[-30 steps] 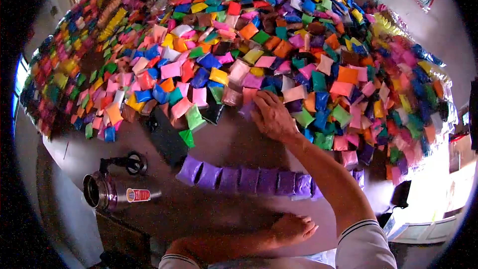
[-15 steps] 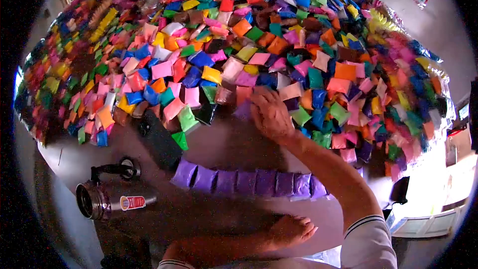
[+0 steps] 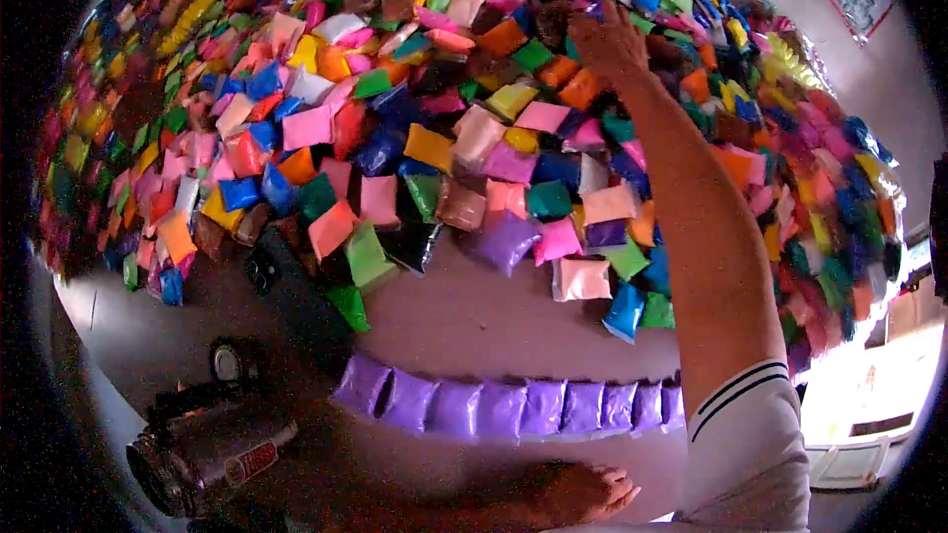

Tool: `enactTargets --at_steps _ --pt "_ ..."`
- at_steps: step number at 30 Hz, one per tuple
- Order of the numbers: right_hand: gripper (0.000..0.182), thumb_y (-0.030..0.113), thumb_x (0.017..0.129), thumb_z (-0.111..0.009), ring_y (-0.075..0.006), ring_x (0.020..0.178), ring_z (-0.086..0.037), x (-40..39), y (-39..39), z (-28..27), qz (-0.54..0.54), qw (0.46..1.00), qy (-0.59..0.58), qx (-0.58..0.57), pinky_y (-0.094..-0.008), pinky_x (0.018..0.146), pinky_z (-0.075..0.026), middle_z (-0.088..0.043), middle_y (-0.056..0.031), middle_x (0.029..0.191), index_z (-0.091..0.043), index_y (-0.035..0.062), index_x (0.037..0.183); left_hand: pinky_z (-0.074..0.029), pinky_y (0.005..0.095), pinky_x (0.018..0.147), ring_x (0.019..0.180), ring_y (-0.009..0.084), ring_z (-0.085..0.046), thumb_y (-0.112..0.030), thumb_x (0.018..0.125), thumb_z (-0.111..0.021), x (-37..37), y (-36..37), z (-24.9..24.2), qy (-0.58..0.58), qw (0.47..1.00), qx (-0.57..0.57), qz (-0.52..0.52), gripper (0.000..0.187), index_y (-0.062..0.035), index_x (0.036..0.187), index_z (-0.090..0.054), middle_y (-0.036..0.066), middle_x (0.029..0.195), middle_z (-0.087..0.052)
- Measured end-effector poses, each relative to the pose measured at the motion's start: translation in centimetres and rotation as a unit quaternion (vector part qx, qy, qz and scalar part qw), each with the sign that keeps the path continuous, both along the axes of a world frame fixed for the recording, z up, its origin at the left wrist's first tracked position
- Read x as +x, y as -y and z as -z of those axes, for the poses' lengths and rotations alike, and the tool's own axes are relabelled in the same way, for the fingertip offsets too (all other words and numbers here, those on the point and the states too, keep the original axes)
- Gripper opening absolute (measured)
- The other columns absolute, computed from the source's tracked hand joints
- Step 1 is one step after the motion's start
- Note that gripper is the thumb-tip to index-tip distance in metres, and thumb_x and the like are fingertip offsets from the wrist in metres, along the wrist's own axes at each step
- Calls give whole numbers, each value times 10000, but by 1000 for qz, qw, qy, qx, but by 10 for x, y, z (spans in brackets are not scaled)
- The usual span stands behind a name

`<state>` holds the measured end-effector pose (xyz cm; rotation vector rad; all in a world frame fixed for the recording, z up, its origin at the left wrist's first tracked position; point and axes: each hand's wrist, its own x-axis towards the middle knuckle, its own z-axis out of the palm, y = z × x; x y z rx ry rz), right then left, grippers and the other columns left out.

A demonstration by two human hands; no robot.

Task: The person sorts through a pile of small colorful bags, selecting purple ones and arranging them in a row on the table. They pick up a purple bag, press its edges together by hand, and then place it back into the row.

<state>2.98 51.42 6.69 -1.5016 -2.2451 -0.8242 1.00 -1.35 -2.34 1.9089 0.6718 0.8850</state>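
My right hand (image 3: pixel 607 41) reaches far into a big heap of small coloured packets (image 3: pixel 513 100). Its fingers look spread among the packets, in dim light, and I see nothing held in them. My left hand (image 3: pixel 591 495) lies low on the table with its fingers curled in and nothing visible inside. Between the heap and that hand runs a row of purple packets (image 3: pixel 502 411), side by side; my right arm covers its right end. One loose purple packet (image 3: pixel 508 243) sits at the near edge of the heap, beside a bright pink packet (image 3: pixel 558 240).
A black phone (image 3: pixel 294 286) lies at the left, against the heap's near edge. Nearer to me is a metal flask (image 3: pixel 212 454) on its side, open end to the left. Bare tabletop (image 3: pixel 464 321) shows between heap and row. A window or door brightens the right.
My right hand has moved from the heap's near edge to deep in its far part. Packets at the near edge have shifted towards me. The view has tilted slightly; my left hand stays low.
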Motion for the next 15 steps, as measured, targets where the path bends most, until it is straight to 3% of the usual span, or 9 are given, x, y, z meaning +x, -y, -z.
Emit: enactTargets --at_steps 4,6,8,9,10,15 --pt "504 577 911 -409 -307 1356 -336 -3 -35 -8 -2 999 -26 -24 -528 1044 -353 -341 -93 1483 -496 333 1344 -514 428 602 649 311 -624 -251 905 -566 -9 -13 -1 11 1000 -15 2 275 -49 718 -565 117 690 -576" --pt "516 577 909 -408 -332 1308 -402 4 -60 -5 32 999 16 -38 -514 1041 -363 -358 -101 1471 -511 300 1331 -514 429 603 650 312 -624 -250 905 -566 -11 -17 -1 12 1000 -22 4 274 -49 719 -565 117 690 -576" --pt "518 564 904 -428 -355 1269 -443 22 -117 9 55 953 295 45 -512 1016 -388 -355 -123 1467 -523 264 1315 -514 430 605 651 313 -624 -250 904 -566 -11 -19 0 12 1000 -26 8 273 -50 719 -566 117 690 -576" --pt "505 525 901 -478 -340 1280 -430 1 -65 -15 15 996 -33 -81 -488 998 -411 -355 -126 1465 -513 250 1323 -514 431 606 652 313 -624 -250 904 -567 -11 -21 0 12 1000 -28 8 272 -50 720 -566 117 690 -576" --pt "505 525 901 -478 -340 1280 -430 0 -60 -14 15 996 -34 -82 -488 998 -411 -355 -126 1465 -513 250 1323 -514 431 606 652 314 -624 -250 904 -567 -11 -20 -2 12 999 -30 9 272 -50 720 -566 117 689 -575" --pt "521 366 882 -632 -243 1077 -591 12 -40 -25 -127 939 -296 -119 -363 899 -477 -557 -115 1257 -522 100 1316 -513 433 610 655 316 -623 -250 903 -568 -9 -17 -3 18 999 -36 15 269 -51 721 -566 118 689 -575"
